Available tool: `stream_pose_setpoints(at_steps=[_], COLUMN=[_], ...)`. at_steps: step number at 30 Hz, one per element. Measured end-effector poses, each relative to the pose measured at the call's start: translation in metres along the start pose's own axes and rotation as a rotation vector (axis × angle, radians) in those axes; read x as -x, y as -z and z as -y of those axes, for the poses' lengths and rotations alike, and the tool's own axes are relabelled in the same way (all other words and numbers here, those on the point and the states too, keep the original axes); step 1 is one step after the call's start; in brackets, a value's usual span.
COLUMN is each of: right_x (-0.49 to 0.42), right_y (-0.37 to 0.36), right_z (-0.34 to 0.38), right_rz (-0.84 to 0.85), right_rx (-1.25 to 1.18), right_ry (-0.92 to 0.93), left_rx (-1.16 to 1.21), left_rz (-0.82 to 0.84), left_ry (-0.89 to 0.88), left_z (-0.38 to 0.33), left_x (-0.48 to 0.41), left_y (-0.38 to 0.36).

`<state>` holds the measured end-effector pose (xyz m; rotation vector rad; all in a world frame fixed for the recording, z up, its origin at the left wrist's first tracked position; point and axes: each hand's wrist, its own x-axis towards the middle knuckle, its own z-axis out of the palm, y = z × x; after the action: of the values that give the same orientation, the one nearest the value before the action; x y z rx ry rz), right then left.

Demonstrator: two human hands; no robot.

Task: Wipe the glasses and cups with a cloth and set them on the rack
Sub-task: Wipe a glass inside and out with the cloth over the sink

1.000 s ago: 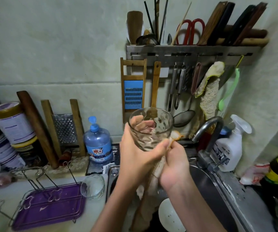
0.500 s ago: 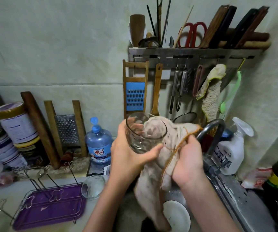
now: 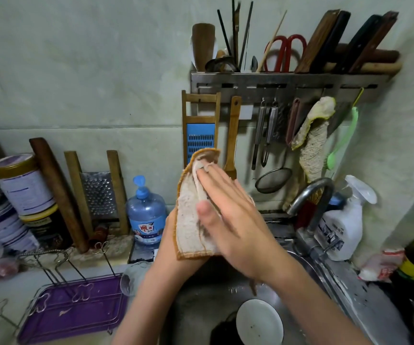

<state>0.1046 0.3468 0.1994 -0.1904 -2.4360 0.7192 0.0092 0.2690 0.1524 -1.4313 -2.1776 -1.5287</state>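
Far left of the grip, stacked tins [image 3: 21, 185] are noted against the wall, with a rolling pin [image 3: 56, 192] and a grater [image 3: 99, 192] leaned up beside them.

Below and left of the grip, the rack [image 3: 51, 327] is seen: a purple tray with upright wire pegs. No glass is seen on the pegs in view.

A glass [image 3: 132, 278] is found lying on its side on the counter, just beside the rack's right edge and just left of the left forearm. It is touched by neither hand. A water bottle [image 3: 146, 215] stands behind it, near the grip's left side.

The left hand [image 3: 170, 235] is raised above the sink [image 3: 201, 302] and is largely covered by the cloth [image 3: 188, 220]. Its hold cannot be told, since its fingers are hidden.

The cloth is draped upright over the left hand, with its orange edging visible at top and bottom. What lies under it cannot be seen.

The right hand [image 3: 233, 220] is laid flat on the cloth's right face, its fingers [image 3: 211, 178] straight and pressed against the fabric. Nothing is pinched.

Directly below the grip, a white plate [image 3: 259, 322] is recorded in the sink.

Right of the grip, the tap [image 3: 310, 192] and a spray bottle [image 3: 343, 227] are noted. A wall rail [image 3: 288, 80] with utensils is mounted above.
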Motion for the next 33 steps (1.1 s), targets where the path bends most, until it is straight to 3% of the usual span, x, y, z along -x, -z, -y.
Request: stream_pose_setpoints(at_steps=[3,7,11,15,18,19,21,26,29,33], right_x=[-0.019,-0.027,-0.002,0.015,0.008,0.002,-0.010,-0.028,-0.028,-0.020], right_y=[0.011,0.018,0.003,-0.010,-0.003,0.001,0.008,0.019,0.019,0.022], right_z=[-0.006,-0.016,-0.012,-0.002,0.003,0.004,0.004,-0.004,-0.009,-0.014], right_rz=[0.030,0.053,0.051,-0.047,-0.061,-0.057,-0.056,-0.068,-0.113,-0.302], right_rx=[-0.087,-0.445,-0.207,0.015,0.068,0.070,0.027,-0.366,-0.352,-0.413], right_ry=[-0.071,-0.229,-0.148,-0.075,0.009,0.018,0.019,-0.175,-0.234,-0.333], left_rx=[-0.004,-0.193,-0.193,-0.143,-0.191,-0.203,-0.303,-0.187,-0.132,-0.112], left_rz=[0.088,0.094,0.043,0.106,-0.112,-0.105,-0.010,0.066,0.093,0.089], left_ry=[-0.022,-0.114,-0.092,-0.085,-0.131,-0.185,-0.299,-0.187,-0.178,-0.240], left_z=[-0.016,-0.019,-0.011,-0.005,-0.017,-0.020,-0.013,-0.021,-0.021,-0.024], left_x=[0.001,-0.001,-0.008,-0.007,-0.001,0.000,-0.001,-0.004,0.000,0.002], left_y=[0.004,0.008,0.018,0.012,0.004,0.002,0.000,0.009,0.008,0.011])
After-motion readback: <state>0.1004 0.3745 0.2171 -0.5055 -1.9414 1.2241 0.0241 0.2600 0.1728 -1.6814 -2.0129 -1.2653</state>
